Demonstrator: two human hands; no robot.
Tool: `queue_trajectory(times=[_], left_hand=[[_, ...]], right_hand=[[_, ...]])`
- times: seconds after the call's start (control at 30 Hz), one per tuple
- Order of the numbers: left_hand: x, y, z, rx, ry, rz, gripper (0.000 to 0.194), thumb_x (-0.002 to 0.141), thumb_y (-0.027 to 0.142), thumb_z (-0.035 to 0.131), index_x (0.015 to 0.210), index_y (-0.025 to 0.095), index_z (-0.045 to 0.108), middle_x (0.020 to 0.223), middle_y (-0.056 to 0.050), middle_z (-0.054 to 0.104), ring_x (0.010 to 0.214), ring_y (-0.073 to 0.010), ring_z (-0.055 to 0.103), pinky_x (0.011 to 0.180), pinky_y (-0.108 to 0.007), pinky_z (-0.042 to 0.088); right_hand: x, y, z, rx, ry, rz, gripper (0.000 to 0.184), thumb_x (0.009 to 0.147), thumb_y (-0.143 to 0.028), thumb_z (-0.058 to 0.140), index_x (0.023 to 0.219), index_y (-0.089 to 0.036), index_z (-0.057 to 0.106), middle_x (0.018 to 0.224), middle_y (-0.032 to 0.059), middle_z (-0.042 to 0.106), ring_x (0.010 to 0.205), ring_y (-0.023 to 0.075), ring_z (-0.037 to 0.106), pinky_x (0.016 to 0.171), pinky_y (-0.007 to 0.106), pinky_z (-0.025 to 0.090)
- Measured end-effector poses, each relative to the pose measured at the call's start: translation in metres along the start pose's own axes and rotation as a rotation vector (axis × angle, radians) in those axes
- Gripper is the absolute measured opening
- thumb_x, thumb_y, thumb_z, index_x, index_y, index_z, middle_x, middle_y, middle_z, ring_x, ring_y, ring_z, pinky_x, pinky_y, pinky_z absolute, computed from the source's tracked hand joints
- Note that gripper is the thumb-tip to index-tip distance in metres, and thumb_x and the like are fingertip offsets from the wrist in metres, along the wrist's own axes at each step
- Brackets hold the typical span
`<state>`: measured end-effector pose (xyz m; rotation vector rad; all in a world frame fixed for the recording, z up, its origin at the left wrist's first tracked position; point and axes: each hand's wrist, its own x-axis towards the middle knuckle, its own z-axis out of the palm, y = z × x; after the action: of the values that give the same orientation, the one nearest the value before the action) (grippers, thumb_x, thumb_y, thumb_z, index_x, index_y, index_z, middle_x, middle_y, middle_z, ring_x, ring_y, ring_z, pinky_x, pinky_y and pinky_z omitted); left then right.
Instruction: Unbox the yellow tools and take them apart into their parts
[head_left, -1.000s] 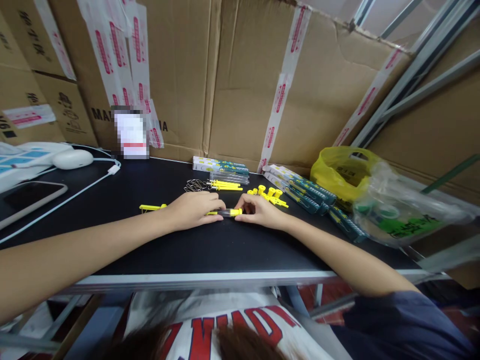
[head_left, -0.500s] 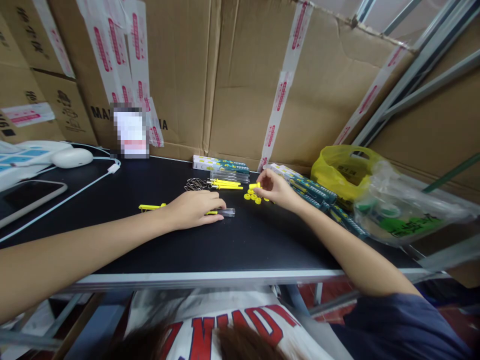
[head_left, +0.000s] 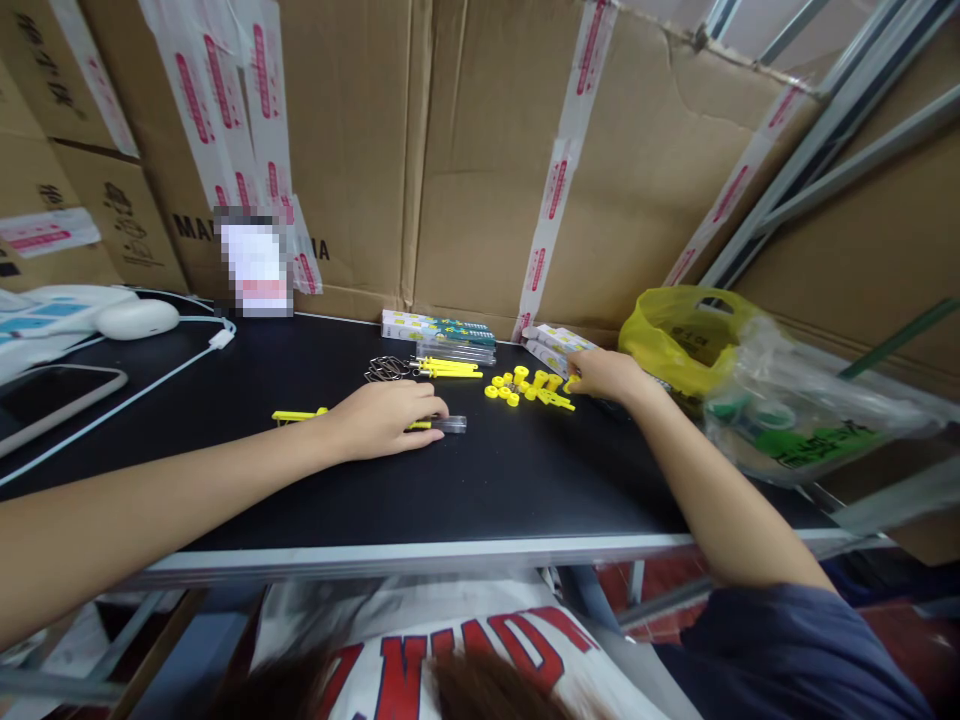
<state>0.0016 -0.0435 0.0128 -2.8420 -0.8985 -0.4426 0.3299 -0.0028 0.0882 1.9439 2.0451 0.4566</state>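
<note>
left hand (head_left: 390, 418) grips clear tube (head_left: 454, 425) | right hand (head_left: 606, 373) near yellow cylinders (head_left: 520, 375)

Over ten yellow pieces (head_left: 520, 375); clear tubes (head_left: 452, 425) too overlapped to count; one flat phone (head_left: 56, 405); one yellow bag (head_left: 651, 328).

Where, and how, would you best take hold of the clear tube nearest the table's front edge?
Probably pinch the clear tube across its exposed end, coming from the right: it is slim and points that way, while the left grip covers the part further left.
</note>
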Motion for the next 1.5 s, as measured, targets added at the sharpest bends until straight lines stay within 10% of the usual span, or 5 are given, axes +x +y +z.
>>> queue_trajectory(times=[0.5, 0.63, 0.93, 1.17, 1.5], left_hand=[[-0.008, -0.010, -0.024, 0.100, -0.091, -0.050, 0.040, 0.087, 0.051, 0.048, 0.113, 0.023, 0.060, 0.102, -0.005, 0.064, 0.092, -0.0216, 0.061, 0.072, -0.027, 0.045], [-0.030, -0.029, -0.037, 0.032, -0.084, -0.094, 0.047, 0.084, 0.058, 0.048, 0.114, 0.024, 0.061, 0.111, -0.006, 0.063, 0.099, -0.0238, 0.059, 0.080, -0.031, 0.044], [-0.089, -0.048, -0.022, -0.227, 0.031, -0.367, 0.055, 0.084, 0.059, 0.046, 0.127, 0.025, 0.050, 0.116, -0.007, 0.058, 0.109, -0.0273, 0.053, 0.093, -0.040, 0.042], [-0.065, -0.035, -0.009, -0.647, 0.144, -0.453, 0.050, 0.089, 0.057, 0.040, 0.124, 0.022, 0.048, 0.127, -0.007, 0.055, 0.118, -0.0233, 0.050, 0.103, -0.039, 0.039], [-0.035, -0.026, 0.002, -0.534, 0.146, -0.246, 0.038, 0.083, 0.053, 0.055, 0.105, 0.022, 0.061, 0.113, -0.005, 0.058, 0.108, -0.0208, 0.054, 0.100, -0.040, 0.041]], right_hand=[[0.003, -0.005, 0.006, 0.056, 0.015, -0.048, 0.034, 0.074, -0.040, 0.060, 0.100, -0.018, 0.060, 0.094, 0.0123, 0.068, 0.082, 0.0252, 0.063, 0.061, 0.030, 0.042], [-0.006, -0.014, -0.002, 0.075, 0.218, 0.014, 0.040, 0.080, -0.050, 0.054, 0.102, -0.017, 0.058, 0.095, 0.0133, 0.068, 0.084, 0.0271, 0.063, 0.063, 0.031, 0.042], [-0.045, -0.089, -0.008, 0.627, 0.195, -0.630, 0.038, 0.085, -0.048, 0.055, 0.110, -0.021, 0.059, 0.089, 0.0039, 0.063, 0.072, 0.0147, 0.058, 0.063, 0.025, 0.040], [-0.041, -0.112, 0.010, 0.706, 0.251, -0.734, 0.018, 0.084, -0.031, 0.062, 0.097, -0.018, 0.064, 0.081, 0.0012, 0.055, 0.068, 0.0110, 0.051, 0.064, 0.022, 0.038], [-0.036, -0.111, 0.019, 0.793, 0.273, -0.747, 0.020, 0.082, -0.030, 0.064, 0.097, -0.018, 0.066, 0.077, 0.0009, 0.052, 0.065, 0.0110, 0.047, 0.061, 0.023, 0.037]])
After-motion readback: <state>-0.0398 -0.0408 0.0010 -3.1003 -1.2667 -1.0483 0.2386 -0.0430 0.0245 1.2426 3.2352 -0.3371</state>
